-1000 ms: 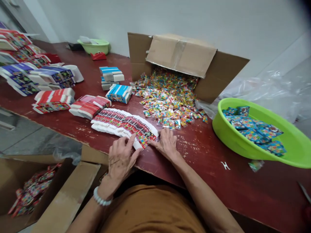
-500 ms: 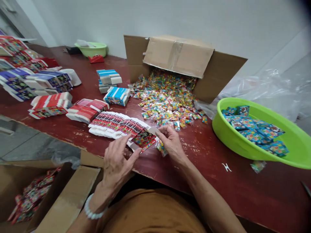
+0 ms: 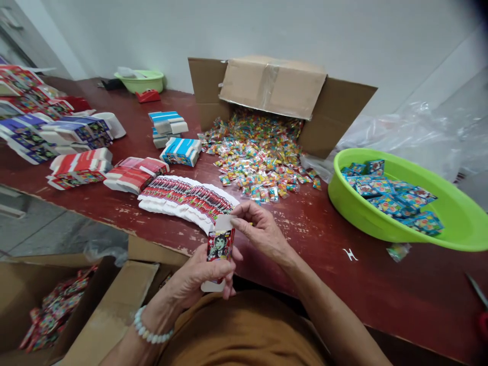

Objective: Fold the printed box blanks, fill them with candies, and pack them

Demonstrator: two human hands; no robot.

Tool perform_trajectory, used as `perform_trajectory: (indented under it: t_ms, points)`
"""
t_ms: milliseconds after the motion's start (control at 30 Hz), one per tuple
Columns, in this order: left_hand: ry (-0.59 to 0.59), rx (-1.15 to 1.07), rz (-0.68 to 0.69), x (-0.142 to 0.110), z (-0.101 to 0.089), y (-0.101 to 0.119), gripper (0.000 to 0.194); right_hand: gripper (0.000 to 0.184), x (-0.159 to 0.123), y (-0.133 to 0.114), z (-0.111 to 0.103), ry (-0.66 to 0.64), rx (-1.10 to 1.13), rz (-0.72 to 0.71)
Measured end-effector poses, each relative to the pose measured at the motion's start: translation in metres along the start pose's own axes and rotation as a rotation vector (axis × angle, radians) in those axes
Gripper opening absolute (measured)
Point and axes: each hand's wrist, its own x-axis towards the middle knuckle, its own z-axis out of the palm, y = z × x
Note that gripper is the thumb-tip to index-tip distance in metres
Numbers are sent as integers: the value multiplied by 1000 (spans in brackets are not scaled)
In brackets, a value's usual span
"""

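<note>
My left hand [image 3: 208,272] wraps around a small red carton [image 3: 220,246] with a green-faced cartoon figure on its front. The carton stands nearly upright, with white flaps sticking out at its top and bottom. At the top, my right hand [image 3: 261,231] is closed, thumb and fingertips pinching the white flap. A bit of yellow shows under its fingers; the rest of that item is hidden. Just beyond my hands, a fanned row of flat red cartons [image 3: 183,195] lies on the dark red table [image 3: 301,269].
Wrapped candies [image 3: 259,162] spill from a tipped cardboard box [image 3: 272,89]. At right, a green basin [image 3: 457,229] holds blue packets, with scissors [image 3: 476,290] at the edge. Bundled cartons [image 3: 80,165] stand left. An open cardboard box [image 3: 110,305] with red packets sits below the table edge.
My left hand has drawn the end carton off the fanned row toward my body and closed around it. The carton now stands upright and opened out. My right hand has stayed at its flap.
</note>
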Motion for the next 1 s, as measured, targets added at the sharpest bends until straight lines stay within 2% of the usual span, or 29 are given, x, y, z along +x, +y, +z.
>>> perform_trajectory:
  t_ms: [100, 167, 233, 300, 367, 467, 533, 600, 667, 700, 800, 900, 1000]
  points:
    - [59, 96, 20, -1, 3, 4, 34, 26, -4, -3, 1, 15, 24, 1]
    - [132, 122, 49, 1, 7, 6, 30, 41, -9, -3, 3, 33, 38, 31]
    - [206, 115, 87, 4, 12, 5, 29, 51, -14, -1, 6, -7, 78, 140]
    - [246, 104, 114, 9, 14, 3, 30, 42, -19, 2, 10, -60, 141, 283]
    - [274, 140, 127, 12, 12, 0, 32, 32, -22, 4, 13, -23, 142, 332]
    - [383, 206, 199, 12, 7, -5, 46, 24, -22, 3, 12, 120, -38, 247]
    - [483, 194, 307, 10, 5, -9, 59, 20, -21, 1, 10, 152, -121, 216]
    - [558, 193, 426, 6, 6, -11, 68, 28, -21, 0, 10, 169, -95, 223]
    - [572, 247, 496, 4, 8, -13, 69, 43, -22, 1, 12, 189, -52, 216]
    - [570, 276, 515, 3, 9, -13, 67, 45, -23, 3, 14, 197, -53, 200]
    - [558, 318, 495, 4, 10, -10, 52, 33, -25, 11, 17, 188, -53, 152]
    - [540, 279, 425, 5, 8, -6, 39, 23, -24, 16, 14, 178, 3, 171]
    - [527, 226, 364, 7, 3, -5, 33, 26, -18, 17, 6, 140, 4, 244]
